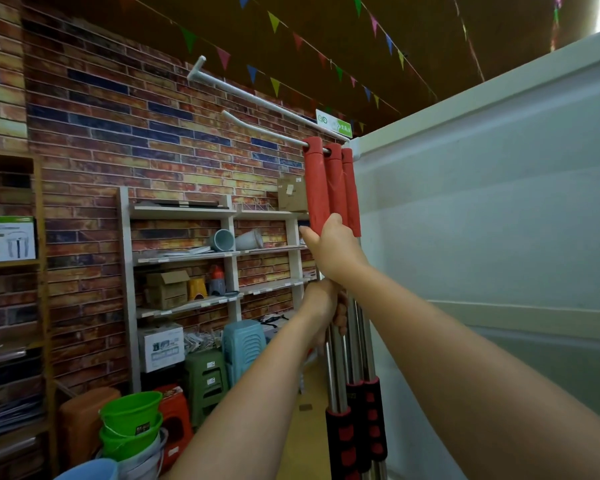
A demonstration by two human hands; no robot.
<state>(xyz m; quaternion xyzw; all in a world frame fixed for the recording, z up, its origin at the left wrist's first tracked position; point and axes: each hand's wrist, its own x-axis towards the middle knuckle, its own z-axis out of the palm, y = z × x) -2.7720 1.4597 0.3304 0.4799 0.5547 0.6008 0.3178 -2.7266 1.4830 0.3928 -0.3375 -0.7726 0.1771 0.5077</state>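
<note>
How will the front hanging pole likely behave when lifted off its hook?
Probably stiff: its steel shaft runs straight. Likely to swing, since its red handle hangs from the white hook. Shiny metal may slip; the foam grip less so.

Dim, warm light — warped edges

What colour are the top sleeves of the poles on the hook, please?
The top sleeves of the poles are red, best seen in head view.

Left of the hanging poles (329, 188) the hook rod (257, 127) runs bare to its upturned tip. The white panel (482, 220) walls off the right; a second rod (257, 98) crosses just above.
</note>
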